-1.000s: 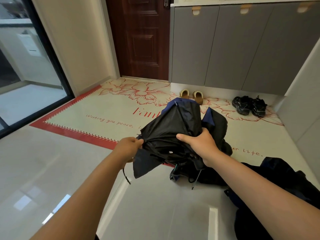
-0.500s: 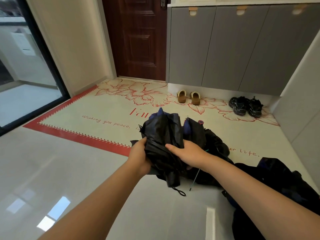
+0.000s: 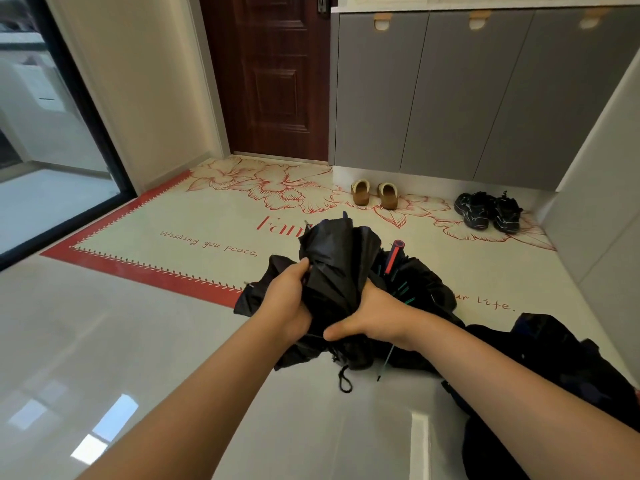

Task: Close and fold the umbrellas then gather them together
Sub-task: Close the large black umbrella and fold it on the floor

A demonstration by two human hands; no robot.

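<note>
**While Two Hands Bunch a Black Umbrella, Two Others Lie on the Floor**

As the person looks down along two bare forearms, the left hand (image 3: 287,299) and the right hand (image 3: 374,317) both grip a black umbrella (image 3: 332,265) at mid-scene. They hold it above the edge where the grey tiled floor (image 3: 138,341) meets a cream floor mat (image 3: 173,237) with a red border. Its canopy is collapsed and bunched, with the tip pointing away toward the far wall. The left hand's fingers curl round the left side of the cloth, thumb uppermost. The right hand wraps the near right side, its thumb laid across the cloth toward the left; its other fingers are hidden behind the fabric. A loose flap of cloth hangs out to the left of the left hand, and a black wrist cord (image 3: 344,379) dangles below the bundle.

Behind and to the right of the held umbrella, a second dark umbrella (image 3: 426,282) lies crumpled on the mat, its red handle (image 3: 396,254) sticking up and green-tipped ribs showing. A third dark umbrella (image 3: 547,341) lies slack on the floor at near right, partly covered by the right forearm.

At the foot of the far cabinets (image 3: 450,91) stand a pair of tan slippers (image 3: 374,197) and, to their right, a pair of black shoes (image 3: 488,211). A dark wooden door (image 3: 273,74) is at far centre, and a glass door (image 3: 52,133) at far left.
</note>
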